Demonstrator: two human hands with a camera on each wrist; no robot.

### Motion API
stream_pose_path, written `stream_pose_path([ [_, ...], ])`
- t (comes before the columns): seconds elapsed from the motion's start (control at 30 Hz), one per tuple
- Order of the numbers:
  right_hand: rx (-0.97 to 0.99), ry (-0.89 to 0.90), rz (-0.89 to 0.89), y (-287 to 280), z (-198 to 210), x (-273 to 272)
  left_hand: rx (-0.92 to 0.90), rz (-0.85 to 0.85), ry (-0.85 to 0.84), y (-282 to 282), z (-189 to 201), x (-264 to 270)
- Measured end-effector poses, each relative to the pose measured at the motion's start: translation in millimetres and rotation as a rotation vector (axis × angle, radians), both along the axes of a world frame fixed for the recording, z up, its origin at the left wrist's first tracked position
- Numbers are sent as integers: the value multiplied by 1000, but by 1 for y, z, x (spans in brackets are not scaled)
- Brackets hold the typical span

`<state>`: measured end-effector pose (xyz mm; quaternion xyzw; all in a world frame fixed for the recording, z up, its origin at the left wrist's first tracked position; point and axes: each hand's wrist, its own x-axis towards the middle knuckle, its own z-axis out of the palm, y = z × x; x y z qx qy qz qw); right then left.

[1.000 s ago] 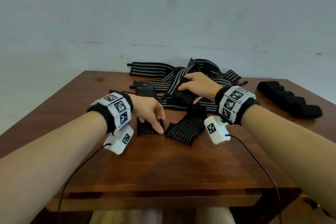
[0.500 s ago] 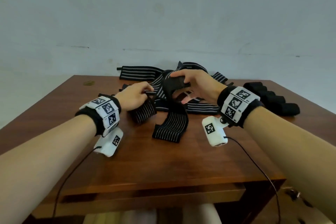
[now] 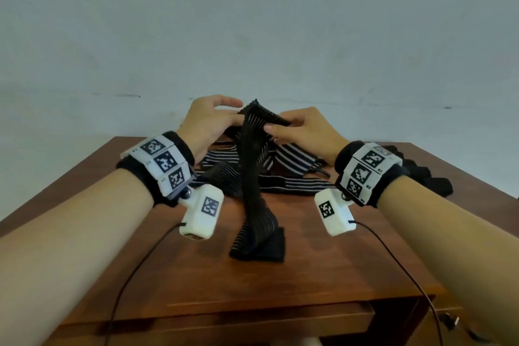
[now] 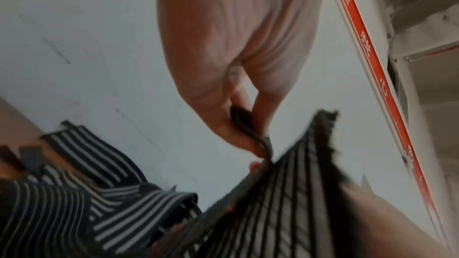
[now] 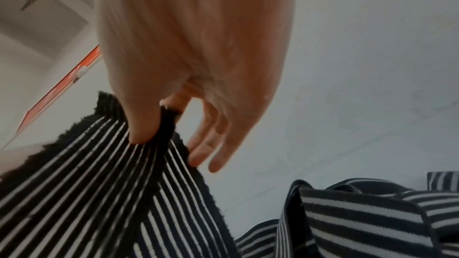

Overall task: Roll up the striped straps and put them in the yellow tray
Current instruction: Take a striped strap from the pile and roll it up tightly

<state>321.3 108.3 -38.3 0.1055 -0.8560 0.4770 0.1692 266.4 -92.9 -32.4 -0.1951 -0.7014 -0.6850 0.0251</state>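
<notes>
Both hands are raised above the far half of the brown surface [image 3: 323,275], gripping the top end of one striped strap [image 3: 252,177]. On the left, the left hand [image 3: 207,123] pinches one corner of that end between thumb and fingers, as the left wrist view shows. The strap hangs down from the hands in a twisted band, and its black lower end rests on the surface, nearer than the rest. On the right, the right hand [image 3: 306,132] pinches the other corner, thumb pressed on the striped face; its remaining fingers [image 5: 211,144] hang loosely extended behind the cloth. Behind and below the hands, a heap of loose striped straps [image 3: 292,166] lies on the far part of the surface. At the far right edge sits a row of black rolls [image 3: 421,177].
</notes>
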Motion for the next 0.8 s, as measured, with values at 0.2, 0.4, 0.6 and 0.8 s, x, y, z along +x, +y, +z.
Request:
stream_pose_path([
  [0.2, -149, 112, -60, -9, -10, 1, 134, 34, 35, -2, -8, 7],
  [0.4, -235, 77, 5, -10, -11, 6, 7, -7, 53, 0, -3, 1],
  [0.6, -285, 39, -38, -5, -15, 3, -127, -132, -9, 4, -7, 0],
  [0.8, -272, 7, -74, -4, -19, 1, -186, -188, -28, 5, -6, 5],
])
